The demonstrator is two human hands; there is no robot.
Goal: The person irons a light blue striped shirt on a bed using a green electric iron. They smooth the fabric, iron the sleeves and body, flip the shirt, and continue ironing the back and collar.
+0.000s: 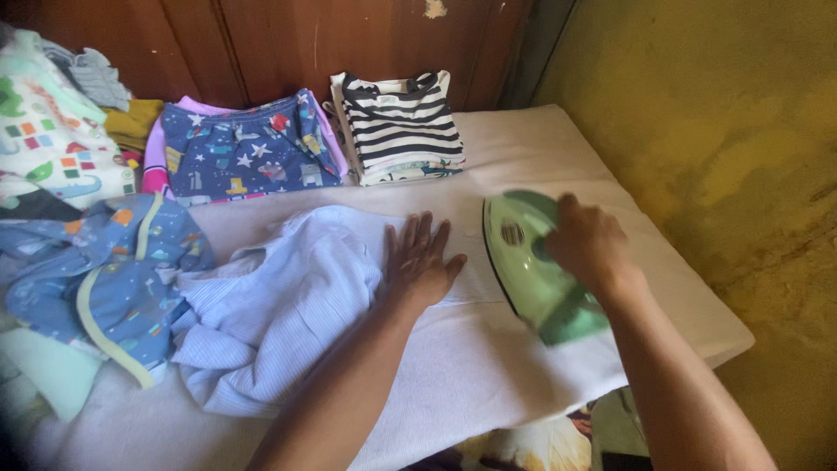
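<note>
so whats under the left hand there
The left hand lies flat on a pale blue striped garment, spread on the white padded cloth. The part of the garment beneath the palm is hidden.

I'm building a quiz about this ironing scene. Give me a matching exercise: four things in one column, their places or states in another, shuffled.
Things:
1. green iron
2. pale blue garment
3. striped shirt
4. star-print cloth

Places:
A. folded, left of the striped one
B. under the left hand
C. gripped by the right hand
D. folded by the wooden wall

Pairs: 1-C, 2-B, 3-D, 4-A
</note>
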